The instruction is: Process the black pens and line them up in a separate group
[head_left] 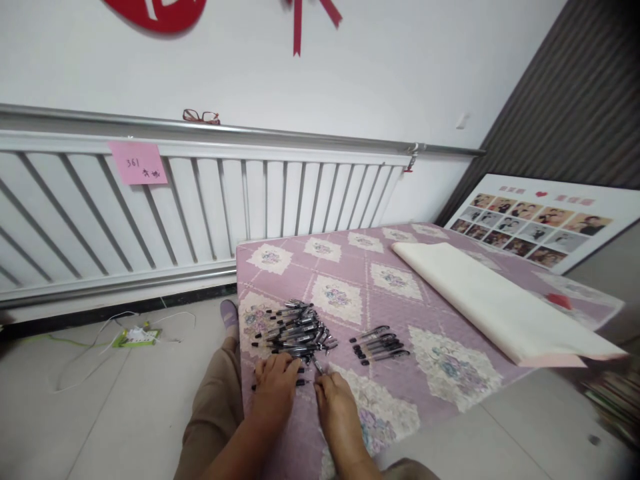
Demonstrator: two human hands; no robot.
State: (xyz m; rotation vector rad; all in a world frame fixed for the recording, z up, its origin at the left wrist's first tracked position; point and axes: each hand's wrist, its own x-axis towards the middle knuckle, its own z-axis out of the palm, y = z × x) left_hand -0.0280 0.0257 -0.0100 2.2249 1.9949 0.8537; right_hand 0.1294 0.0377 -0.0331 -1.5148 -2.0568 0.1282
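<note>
My right hand (336, 400) is nearest, fingers (323, 381) pinched on one pen (317, 364), seemingly. Left hand (276, 383) lies flat, fingers spread on loose caps at the pen heap (296, 328). Sorted row (380, 343) sits just right of it. Step: capping, probably. Next needs aligning a cap to the tip.

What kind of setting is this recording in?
Most likely a room in a home: a white radiator runs along the wall, a framed photo collage leans beside it, and the hands work pens on a low table with a floral cloth.
</note>
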